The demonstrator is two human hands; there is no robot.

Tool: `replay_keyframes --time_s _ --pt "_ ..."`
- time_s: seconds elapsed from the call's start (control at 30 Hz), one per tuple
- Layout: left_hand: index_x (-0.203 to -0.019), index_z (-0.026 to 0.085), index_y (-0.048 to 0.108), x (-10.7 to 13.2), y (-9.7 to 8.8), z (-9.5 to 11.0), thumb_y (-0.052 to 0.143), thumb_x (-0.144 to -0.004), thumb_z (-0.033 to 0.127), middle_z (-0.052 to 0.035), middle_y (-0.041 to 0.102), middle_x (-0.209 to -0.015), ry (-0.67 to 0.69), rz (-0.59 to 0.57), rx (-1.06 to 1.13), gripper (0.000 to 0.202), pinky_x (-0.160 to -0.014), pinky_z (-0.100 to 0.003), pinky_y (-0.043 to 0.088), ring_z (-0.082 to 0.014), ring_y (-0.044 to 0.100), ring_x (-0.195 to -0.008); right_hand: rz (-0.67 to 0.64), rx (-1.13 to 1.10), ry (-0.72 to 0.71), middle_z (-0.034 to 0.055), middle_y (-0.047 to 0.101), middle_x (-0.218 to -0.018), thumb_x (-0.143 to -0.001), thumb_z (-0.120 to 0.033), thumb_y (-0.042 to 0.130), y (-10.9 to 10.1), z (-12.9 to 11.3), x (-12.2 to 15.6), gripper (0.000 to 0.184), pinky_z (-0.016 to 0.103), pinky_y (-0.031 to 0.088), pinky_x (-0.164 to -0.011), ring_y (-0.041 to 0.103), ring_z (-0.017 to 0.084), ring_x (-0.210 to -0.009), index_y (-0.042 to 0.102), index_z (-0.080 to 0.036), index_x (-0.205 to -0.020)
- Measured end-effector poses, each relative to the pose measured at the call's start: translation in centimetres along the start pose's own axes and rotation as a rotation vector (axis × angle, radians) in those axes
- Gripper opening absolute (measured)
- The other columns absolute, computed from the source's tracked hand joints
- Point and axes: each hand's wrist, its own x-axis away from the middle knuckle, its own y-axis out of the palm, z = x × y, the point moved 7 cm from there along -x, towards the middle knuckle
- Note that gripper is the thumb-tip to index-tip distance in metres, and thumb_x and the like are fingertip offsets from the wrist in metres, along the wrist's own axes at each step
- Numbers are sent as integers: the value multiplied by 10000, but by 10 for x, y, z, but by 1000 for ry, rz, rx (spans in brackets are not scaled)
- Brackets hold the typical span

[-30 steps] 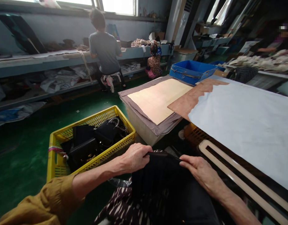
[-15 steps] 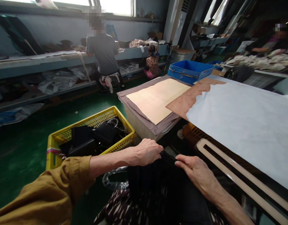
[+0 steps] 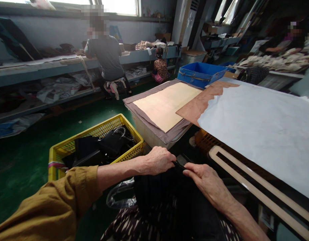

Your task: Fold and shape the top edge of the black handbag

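Observation:
A black bag (image 3: 167, 194) lies on my lap in the lower middle of the view. My left hand (image 3: 159, 160) is closed in a fist round its top edge. My right hand (image 3: 207, 182) rests on the bag's right side, thumb and fingers pinching the same top edge close to the left hand. A clear plastic wrapper (image 3: 119, 197) hangs below the bag's left side. A yellow crate (image 3: 94, 132) to my left holds several black bags.
A cloth-covered box with a tan board (image 3: 164, 105) stands ahead. A worktable with white paper (image 3: 260, 124) fills the right, a pale wooden frame (image 3: 247, 184) along its near edge. A blue bin (image 3: 199, 75) sits behind. Two people work at a far bench on green floor.
My left hand has slid rightward along the bag's top edge toward my right hand. The view has drifted a little to the right.

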Motion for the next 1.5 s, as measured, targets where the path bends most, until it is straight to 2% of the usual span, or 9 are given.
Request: replay_keyframes --time_s 0.17,0.3,0.7,0.8,0.93,1.03,1.13,1.3,1.5 --pt "-754 188 608 -3 0 0 445 -805 280 -55 634 -668 -26 -22 -14 195 -579 -269 433 -212 618 -672 25 56 53 -15 668 -734 -823 -308 491 1 -7 0 117 265 345 -610 621 191 -747 603 -291 -853" --pt "-734 182 602 -4 1 3 441 -798 258 -50 636 -665 -8 -12 12 189 -551 -244 406 -199 615 -675 43 176 77 7 691 -842 -838 -305 483 5 -14 -2 195 268 359 -605 630 214 -843 588 -320 -1002" --pt "-761 199 637 -14 8 -5 472 -756 225 -28 641 -712 23 6 163 167 -601 -225 390 -167 589 -723 76 316 83 67 677 -742 -880 -291 373 12 -17 -12 249 291 350 -549 642 249 -727 618 -250 -859" --pt "-839 206 636 -8 5 -13 496 -765 297 -12 632 -739 2 -31 275 183 -593 -215 385 -154 574 -721 63 298 93 82 687 -794 -877 -282 374 12 -17 -14 263 310 378 -566 645 274 -762 600 -254 -1007" --pt "-860 187 613 16 8 -28 604 -675 385 20 583 -671 -101 -82 429 271 -490 -194 329 -121 516 -604 16 218 54 60 692 -909 -876 -284 378 12 -17 -18 337 304 417 -637 640 252 -857 512 -303 -1185" --pt "-834 175 608 34 18 -38 605 -661 348 32 564 -650 -184 -104 551 245 -470 -187 308 -105 484 -574 -6 161 2 32 692 -903 -877 -277 374 13 -19 -20 306 263 416 -656 640 207 -861 549 -311 -1126" --pt "-824 163 611 42 23 -41 559 -695 307 37 554 -648 -191 -73 629 200 -486 -185 309 -93 466 -572 -3 134 -44 5 691 -868 -878 -304 387 13 -25 -23 250 242 405 -648 638 183 -848 583 -316 -1033" --pt "-771 144 615 40 21 -37 546 -716 309 48 485 -567 -148 -55 644 187 -449 -194 269 -75 405 -504 32 161 -105 -12 690 -818 -873 -293 415 14 -37 -29 216 229 372 -614 636 159 -801 596 -324 -987" --pt "-742 140 618 37 20 -37 525 -742 328 46 454 -552 -157 -33 629 210 -444 -198 256 -68 374 -491 73 269 -115 18 678 -703 -880 -285 391 16 -43 -34 230 262 297 -538 641 183 -706 607 -264 -804"
